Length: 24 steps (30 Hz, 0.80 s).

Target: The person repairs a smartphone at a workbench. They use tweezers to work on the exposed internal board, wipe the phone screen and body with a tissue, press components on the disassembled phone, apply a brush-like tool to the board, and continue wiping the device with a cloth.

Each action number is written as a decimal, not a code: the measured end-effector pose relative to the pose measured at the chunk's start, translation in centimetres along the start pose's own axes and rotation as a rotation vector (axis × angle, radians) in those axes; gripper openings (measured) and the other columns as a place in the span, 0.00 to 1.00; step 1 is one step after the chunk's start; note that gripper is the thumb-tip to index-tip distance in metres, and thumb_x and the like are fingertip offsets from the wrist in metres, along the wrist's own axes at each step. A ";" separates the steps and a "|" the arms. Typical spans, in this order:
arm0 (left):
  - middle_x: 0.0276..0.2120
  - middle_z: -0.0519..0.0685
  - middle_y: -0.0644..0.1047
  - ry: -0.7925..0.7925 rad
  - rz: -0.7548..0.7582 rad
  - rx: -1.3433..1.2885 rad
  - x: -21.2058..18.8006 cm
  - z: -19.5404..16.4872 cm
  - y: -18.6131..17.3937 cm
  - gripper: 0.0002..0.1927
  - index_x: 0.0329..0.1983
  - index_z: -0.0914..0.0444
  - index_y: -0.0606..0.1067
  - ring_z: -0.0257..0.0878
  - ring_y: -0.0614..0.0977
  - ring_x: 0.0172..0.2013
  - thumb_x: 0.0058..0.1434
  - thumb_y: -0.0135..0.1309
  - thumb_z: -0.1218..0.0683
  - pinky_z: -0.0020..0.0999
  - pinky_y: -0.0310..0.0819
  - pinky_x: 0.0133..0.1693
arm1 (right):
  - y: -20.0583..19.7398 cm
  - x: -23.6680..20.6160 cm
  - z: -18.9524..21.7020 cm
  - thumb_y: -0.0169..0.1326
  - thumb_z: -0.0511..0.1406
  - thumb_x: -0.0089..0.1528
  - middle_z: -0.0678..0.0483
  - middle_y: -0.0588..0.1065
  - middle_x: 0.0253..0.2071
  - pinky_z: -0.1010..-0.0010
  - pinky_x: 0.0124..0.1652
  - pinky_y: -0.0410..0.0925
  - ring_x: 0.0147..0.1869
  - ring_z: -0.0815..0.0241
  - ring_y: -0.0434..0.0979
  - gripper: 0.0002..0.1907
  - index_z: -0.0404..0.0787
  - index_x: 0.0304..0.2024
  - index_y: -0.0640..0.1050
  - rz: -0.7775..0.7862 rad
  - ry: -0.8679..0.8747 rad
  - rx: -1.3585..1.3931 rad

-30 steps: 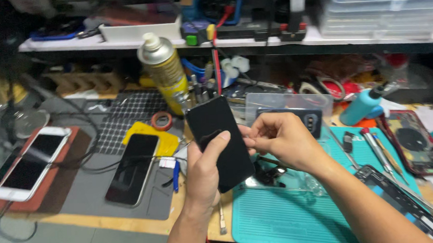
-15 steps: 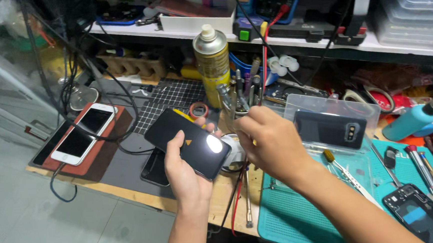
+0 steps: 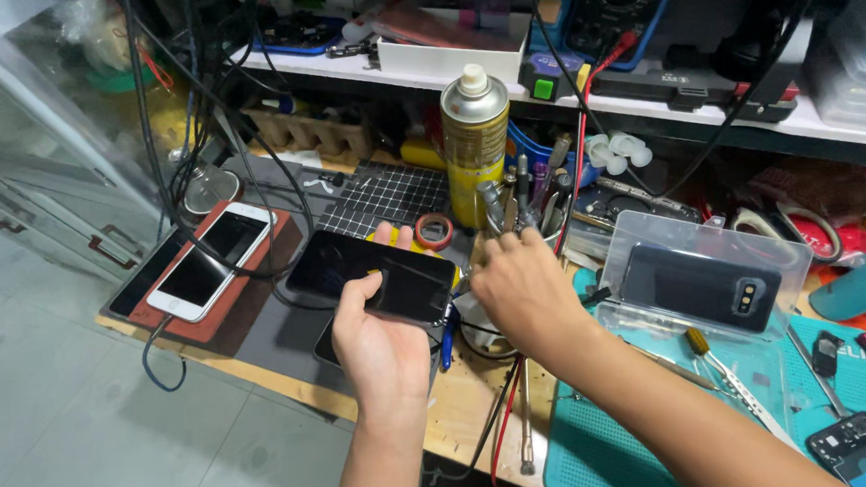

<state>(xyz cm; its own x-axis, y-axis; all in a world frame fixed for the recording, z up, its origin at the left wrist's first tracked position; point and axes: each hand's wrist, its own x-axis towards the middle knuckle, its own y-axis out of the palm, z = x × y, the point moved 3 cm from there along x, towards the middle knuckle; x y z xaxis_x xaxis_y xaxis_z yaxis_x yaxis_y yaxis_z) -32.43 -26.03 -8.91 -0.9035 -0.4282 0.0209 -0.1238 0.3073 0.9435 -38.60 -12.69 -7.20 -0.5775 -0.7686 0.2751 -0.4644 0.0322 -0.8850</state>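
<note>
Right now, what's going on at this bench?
A person is working at a cluttered repair bench. The left hand holds a dark phone flat, screen up, above the bench. The right hand reaches toward a cup of tools beside a yellow spray can; whether it grips anything cannot be seen. A white phone lies on a red pad at the left, and a clear case with a phone back sits to the right.

Spray can (image 3: 476, 141), tool cup (image 3: 521, 208) and hanging cables (image 3: 196, 138) crowd the bench's back; the teal mat (image 3: 606, 444) in front lies open
</note>
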 end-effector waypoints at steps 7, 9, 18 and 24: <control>0.64 0.59 0.69 -0.040 0.062 -0.044 0.9 0.2 1.8 0.31 0.67 0.76 0.62 0.51 0.70 0.65 0.60 0.41 0.59 0.54 0.65 0.66 | 3.3 1.1 -0.5 0.54 0.33 0.54 0.47 0.77 0.33 0.61 0.35 0.72 0.39 0.51 0.80 0.08 0.42 0.21 0.81 -0.031 -0.018 0.168; 0.64 0.59 0.70 -0.039 0.061 -0.003 1.1 0.2 2.2 0.30 0.66 0.76 0.62 0.51 0.71 0.65 0.60 0.40 0.58 0.54 0.66 0.66 | 3.1 1.2 -1.0 0.55 0.32 0.55 0.46 0.77 0.30 0.59 0.34 0.72 0.36 0.50 0.80 0.08 0.41 0.21 0.81 -0.054 -0.015 0.228; 0.56 0.60 0.73 -0.091 0.040 -0.013 1.1 0.0 3.2 0.24 0.60 0.74 0.67 0.52 0.76 0.59 0.63 0.43 0.58 0.53 0.68 0.64 | -1.4 -1.4 -4.4 0.60 0.30 0.56 0.43 0.82 0.29 0.65 0.35 0.75 0.33 0.53 0.84 0.04 0.34 0.30 0.78 -0.104 0.445 1.061; 0.53 0.57 0.76 0.007 0.013 -0.007 0.6 2.1 4.9 0.21 0.59 0.71 0.70 0.50 0.78 0.57 0.65 0.48 0.55 0.48 0.71 0.59 | -2.8 -4.6 -6.1 0.55 0.28 0.63 0.44 0.83 0.34 0.69 0.41 0.78 0.39 0.58 0.86 0.05 0.33 0.31 0.74 -0.267 0.563 1.967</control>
<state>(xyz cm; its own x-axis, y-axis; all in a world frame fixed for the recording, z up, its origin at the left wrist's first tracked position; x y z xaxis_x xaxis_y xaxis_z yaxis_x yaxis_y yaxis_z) -34.44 -23.03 -4.98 -0.9019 -0.4306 0.0352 -0.1096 0.3069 0.9454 -38.72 -5.32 -3.65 -0.9084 -0.3869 0.1586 0.4105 -0.8973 0.1622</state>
